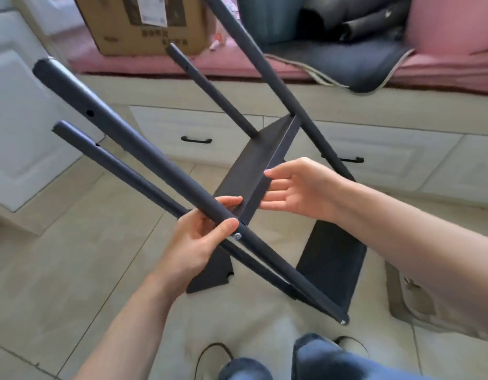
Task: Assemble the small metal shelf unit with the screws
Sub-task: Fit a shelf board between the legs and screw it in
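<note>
Left hand [199, 237]: fingers and thumb curled round the nearest dark tubular post of the frame, clamped just above a silver screw head.
Right hand [295, 189]: fingers straight and apart, palm up, fingertips touching the edge of the middle shelf panel.
Shelf unit [264, 171]: a dark grey metal frame of four round posts and flat folded panels, held tilted in mid-air above the floor, its post ends pointing up and to the left.
Window bench [237, 69]: cream cabinetry with drawers and black handles behind the frame, topped by a pink cushion.
Cardboard box [144, 26]: brown, printed, with a white label, standing on the pink cushion at the top left.
Dark fabric [347, 58]: a blue-grey cloth with pale trim, draped over the cushion's front edge at the right.
Floor [72, 270]: pale beige tiles beneath the person, whose blue jeans and dark shoes show at the bottom edge.
Lower panel [333, 264]: a dark sheet fixed between the posts nearest the knees.
Screw [238, 236]: small, silver, seated in the gripped post, just beside the left thumb.
</note>
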The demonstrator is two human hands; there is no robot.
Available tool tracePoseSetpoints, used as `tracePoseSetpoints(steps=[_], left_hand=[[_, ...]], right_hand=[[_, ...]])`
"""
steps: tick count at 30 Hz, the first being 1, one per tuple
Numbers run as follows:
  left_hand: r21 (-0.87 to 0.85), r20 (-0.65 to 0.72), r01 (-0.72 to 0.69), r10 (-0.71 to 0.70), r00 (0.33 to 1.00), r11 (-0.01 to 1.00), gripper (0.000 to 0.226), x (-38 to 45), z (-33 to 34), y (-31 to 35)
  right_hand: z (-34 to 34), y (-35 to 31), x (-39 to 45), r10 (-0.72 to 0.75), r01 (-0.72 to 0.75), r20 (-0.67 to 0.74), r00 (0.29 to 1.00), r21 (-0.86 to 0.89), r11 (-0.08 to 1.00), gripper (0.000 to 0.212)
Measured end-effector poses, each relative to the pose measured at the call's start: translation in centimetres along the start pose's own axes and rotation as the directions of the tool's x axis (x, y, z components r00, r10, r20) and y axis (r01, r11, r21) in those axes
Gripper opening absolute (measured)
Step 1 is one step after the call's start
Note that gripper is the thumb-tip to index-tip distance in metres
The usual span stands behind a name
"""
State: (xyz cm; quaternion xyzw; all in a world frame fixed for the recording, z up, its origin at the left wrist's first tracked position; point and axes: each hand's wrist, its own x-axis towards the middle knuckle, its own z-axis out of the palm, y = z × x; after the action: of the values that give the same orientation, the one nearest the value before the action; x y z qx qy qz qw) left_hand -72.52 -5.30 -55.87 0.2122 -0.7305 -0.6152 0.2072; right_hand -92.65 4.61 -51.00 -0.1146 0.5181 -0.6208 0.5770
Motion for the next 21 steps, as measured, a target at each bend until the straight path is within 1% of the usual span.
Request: tracePoseSetpoints(steps=[3, 6, 9, 14, 17, 19, 21], left_hand=[[0.11, 0.075, -0.047, 0.039, 0.996, 0.993, 0.034, 0.6, 0.7, 2.1], [0.288, 0.14, -0.056, 0.016, 0.99, 0.956, 0.036, 1.5, 1.2, 3.4], [0.378, 0.253, -0.127, 0.029, 0.967, 0.917, 0.035, 2.1, 2.2, 3.8], [0.399, 0.4, -0.207, 0.034, 0.916, 0.893, 0.027, 3.1, 2.7, 3.7], [0.384, 0.485, -0.245, 0.031, 0.874, 0.89, 0.022, 3.6, 2.5, 3.2], [0.376, 0.502, -0.266, 0.046, 0.864, 0.888, 0.023, 4.0, 2.3, 3.0], [0.379, 0.457, -0.254, 0.059, 0.888, 0.89, 0.024, 4.2, 2.0, 2.8]], right_hand=[[-1.1, -0.7, -2.5, -0.025, 0.025, 0.015, 1.0, 0.05, 0.998, 0.052], [-2.4, -0.2, -4.5, -0.051, 0.052, -0.008, 0.999, 0.132, 0.99, 0.049], [-4.0, 1.1, -6.0, -0.046, 0.053, -0.034, 0.998, 0.211, 0.976, 0.048], [-6.0, 3.3, -7.3, -0.04, 0.055, -0.056, 0.998, 0.306, 0.95, 0.042], [-6.8, 4.7, -7.6, -0.039, 0.048, -0.032, 0.999, 0.372, 0.927, 0.048], [-7.2, 5.2, -7.6, -0.043, 0.041, -0.005, 0.999, 0.397, 0.917, 0.055], [-7.4, 5.3, -7.5, -0.045, 0.031, 0.026, 0.999, 0.406, 0.913, 0.057]])
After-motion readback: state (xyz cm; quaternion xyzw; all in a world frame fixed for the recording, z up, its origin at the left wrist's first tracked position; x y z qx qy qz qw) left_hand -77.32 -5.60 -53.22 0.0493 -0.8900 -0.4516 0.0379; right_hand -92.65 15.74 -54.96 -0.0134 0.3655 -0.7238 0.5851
